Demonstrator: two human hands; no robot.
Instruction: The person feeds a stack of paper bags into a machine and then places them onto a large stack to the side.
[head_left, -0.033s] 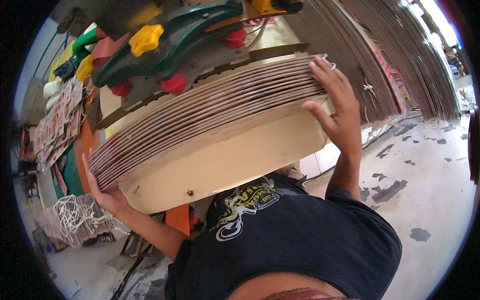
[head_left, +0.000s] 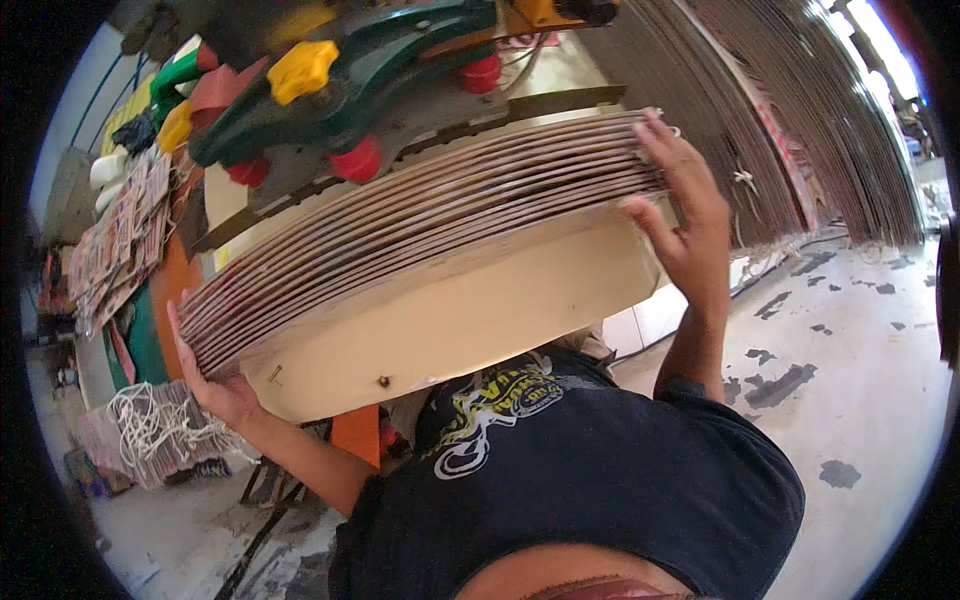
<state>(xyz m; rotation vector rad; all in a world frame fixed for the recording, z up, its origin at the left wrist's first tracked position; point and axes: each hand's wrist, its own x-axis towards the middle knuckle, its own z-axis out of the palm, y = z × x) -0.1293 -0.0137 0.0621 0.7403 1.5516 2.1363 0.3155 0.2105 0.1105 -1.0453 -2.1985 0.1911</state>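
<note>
A thick stack of flat, folded paper bags lies along the front of a machine, its layered edges toward me. Beneath its near side is a cream metal table. My left hand cups the stack's left end, palm against the edges. At the other end my right hand wraps the corner, fingers over the far side and thumb on the near side. A bit of white cord shows by my right fingertips. Between them, both hands clasp the stack.
Above the stack stands a dark green machine clamp with a yellow knob and red feet. Tall stacks of similar bags rise at the right. White cords lie over another bundle at lower left.
The view has shifted slightly, so the machine and stack sit a little farther right in the picture. Both hands stay on the stack's ends.
</note>
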